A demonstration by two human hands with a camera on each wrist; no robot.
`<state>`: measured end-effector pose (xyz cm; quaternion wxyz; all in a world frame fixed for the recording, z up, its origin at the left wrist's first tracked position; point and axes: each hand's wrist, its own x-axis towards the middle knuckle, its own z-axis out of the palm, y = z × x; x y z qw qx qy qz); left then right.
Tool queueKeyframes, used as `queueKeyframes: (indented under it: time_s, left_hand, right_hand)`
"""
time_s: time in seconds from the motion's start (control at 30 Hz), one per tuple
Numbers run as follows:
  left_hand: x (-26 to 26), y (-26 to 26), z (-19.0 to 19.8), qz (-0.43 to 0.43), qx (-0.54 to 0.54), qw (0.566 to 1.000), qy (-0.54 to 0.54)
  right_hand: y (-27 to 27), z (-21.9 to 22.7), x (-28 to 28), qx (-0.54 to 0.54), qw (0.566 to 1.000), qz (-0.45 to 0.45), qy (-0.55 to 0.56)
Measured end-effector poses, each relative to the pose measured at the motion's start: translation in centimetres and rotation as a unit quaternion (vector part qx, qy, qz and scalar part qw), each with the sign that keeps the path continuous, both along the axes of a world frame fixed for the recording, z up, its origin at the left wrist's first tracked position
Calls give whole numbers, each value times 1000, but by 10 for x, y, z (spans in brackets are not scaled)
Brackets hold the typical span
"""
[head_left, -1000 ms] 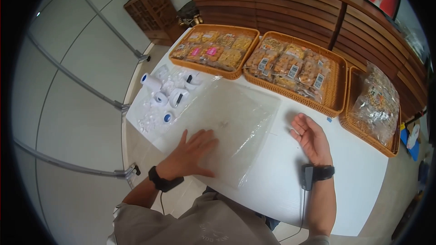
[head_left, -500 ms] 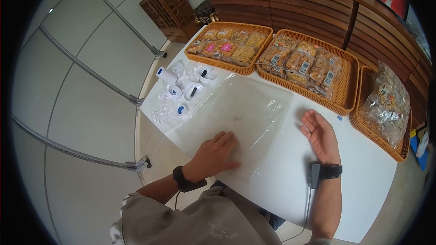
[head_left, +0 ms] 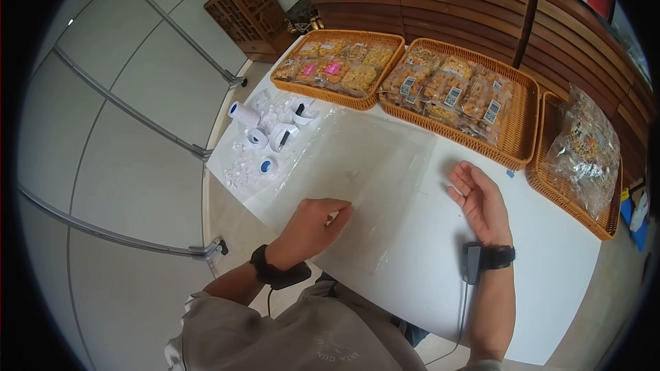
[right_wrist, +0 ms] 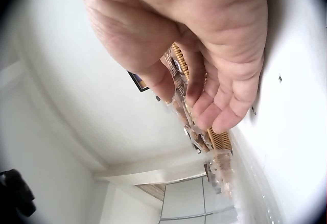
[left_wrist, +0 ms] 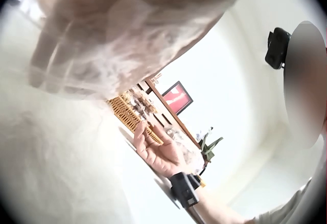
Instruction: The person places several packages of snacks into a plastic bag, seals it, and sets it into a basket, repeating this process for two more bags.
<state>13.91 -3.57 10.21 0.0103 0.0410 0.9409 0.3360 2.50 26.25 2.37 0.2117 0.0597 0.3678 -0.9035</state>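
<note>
A large, thin clear plastic sheet (head_left: 371, 158) lies over the white table (head_left: 529, 268). My left hand (head_left: 313, 230) is at its near left part, with thumb and fingertips drawn together in a pinch on the film. In the left wrist view, crinkled film (left_wrist: 102, 65) hangs in front of the hand and blurs its fingers. My right hand (head_left: 485, 206) rests on its side on the table, right of the sheet, palm turned inward. Its fingers (right_wrist: 225, 106) are loosely bent and hold nothing.
Wicker baskets line the back: one on the left (head_left: 330, 99) and one in the middle (head_left: 526, 110) carry packaged snacks; the right one (head_left: 550, 189) bears a bulging clear bag (head_left: 584, 144). White label rolls (head_left: 244, 113) and paper scraps (head_left: 240, 172) cover the table's left corner.
My left hand, spread flat on the sheet a second ago, has drawn its fingers and thumb together. The right hand has kept its place. The head view has swung slightly.
</note>
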Motion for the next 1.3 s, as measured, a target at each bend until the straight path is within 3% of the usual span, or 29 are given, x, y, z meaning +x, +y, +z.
queueKeyframes:
  time_s: [0.13,0.2,0.3,0.4,0.6,0.7,0.8,0.97,1.03,1.17,1.3]
  left_hand:
    - [-4,4,7,68,177,982,2]
    - [-6,5,7,84,309,947,21]
    - [-7,7,14,58,419,902,81]
    - [-8,15,28,104,435,888,104]
    - [-14,15,41,98,498,856,98]
    - [-15,22,28,41,352,929,104]
    - [-20,46,15,-62,223,967,110]
    - [-23,67,-17,-206,32,971,117]
    - [-23,66,-28,-247,-11,964,92]
    - [-22,56,-25,-228,-62,968,89]
    - [-23,29,-19,-147,-96,979,99]
  right_hand:
    - [0,1,1,4,1000,12,16]
    - [0,3,1,12,999,20,25]
    - [-2,4,2,26,998,33,37]
    - [-2,4,2,32,997,46,53]
    - [-4,8,3,45,993,74,79]
    - [-4,8,4,47,989,89,107]
    - [-4,7,5,16,987,110,116]
    - [-2,6,7,-34,979,160,119]
    - [-2,10,9,22,979,158,124]
    - [-6,8,8,121,979,133,93]
    - [-6,6,7,128,979,134,85]
